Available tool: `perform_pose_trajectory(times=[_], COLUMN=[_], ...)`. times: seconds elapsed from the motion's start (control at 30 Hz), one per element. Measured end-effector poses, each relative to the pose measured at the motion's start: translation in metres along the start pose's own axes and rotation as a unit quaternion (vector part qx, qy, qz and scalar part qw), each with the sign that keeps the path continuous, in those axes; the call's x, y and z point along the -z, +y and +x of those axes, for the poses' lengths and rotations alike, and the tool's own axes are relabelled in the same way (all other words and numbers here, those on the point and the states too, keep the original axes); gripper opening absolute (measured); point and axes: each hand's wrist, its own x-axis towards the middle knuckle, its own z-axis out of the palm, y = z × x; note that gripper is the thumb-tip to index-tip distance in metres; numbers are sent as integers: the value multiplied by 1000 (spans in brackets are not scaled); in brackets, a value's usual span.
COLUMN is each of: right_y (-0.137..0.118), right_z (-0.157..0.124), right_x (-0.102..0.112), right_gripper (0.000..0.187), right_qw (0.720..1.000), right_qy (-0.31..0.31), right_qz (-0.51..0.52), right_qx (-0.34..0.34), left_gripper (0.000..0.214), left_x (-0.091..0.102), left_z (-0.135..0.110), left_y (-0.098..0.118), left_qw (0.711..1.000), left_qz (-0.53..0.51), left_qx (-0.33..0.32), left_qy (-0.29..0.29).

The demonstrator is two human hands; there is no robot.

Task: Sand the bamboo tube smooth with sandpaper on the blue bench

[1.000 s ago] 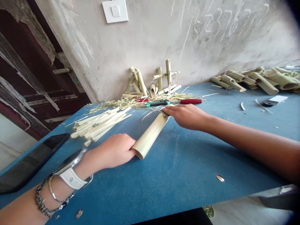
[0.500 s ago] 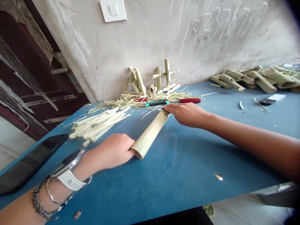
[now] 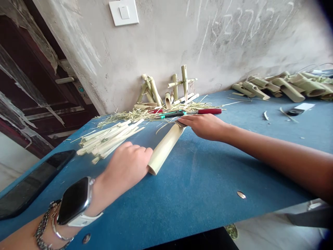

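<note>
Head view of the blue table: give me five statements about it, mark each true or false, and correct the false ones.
The left hand lies beside the near end of the bamboo tube. True.
The tube stands upright on the blue table. False: it lies on its side.
The right hand is at the tube's far end. True.
The smartphone lies to the right of the right hand. False: it lies near the table's left edge, to the left of the left hand.
A smartwatch is on the left wrist. True.
</note>
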Motion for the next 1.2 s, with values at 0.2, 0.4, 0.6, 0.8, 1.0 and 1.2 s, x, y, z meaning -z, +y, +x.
perform_pose_trajectory(times=[0.2, 0.4, 0.6, 0.8, 1.0, 1.2], right_y=[-50, -6, -22, -27, -9, -45], right_z=[-8, 1, -3, -1, -1, -5], right_x=[24, 1, 6, 7, -4, 17], right_gripper=[49, 60, 63, 61, 62, 60], right_qw=[967, 991, 982, 962, 989, 941], right_qy=[30, -4, 18, 28, 24, 33], right_qz=[117, 103, 154, 187, 141, 227], right_qx=[226, 83, 104, 196, 49, 251], left_gripper=[25, 21, 26, 31, 30, 28], left_x=[-10, -11, -18, -19, -15, -19], left_z=[3, 4, 5, 4, 5, 5], left_y=[-15, -19, -21, -22, -21, -25], left_qw=[984, 962, 944, 951, 942, 934], left_qz=[-153, -240, -305, -288, -313, -330], left_qx=[27, 49, 29, 3, 5, 15], left_qy=[-90, -117, -122, -108, -122, -134])
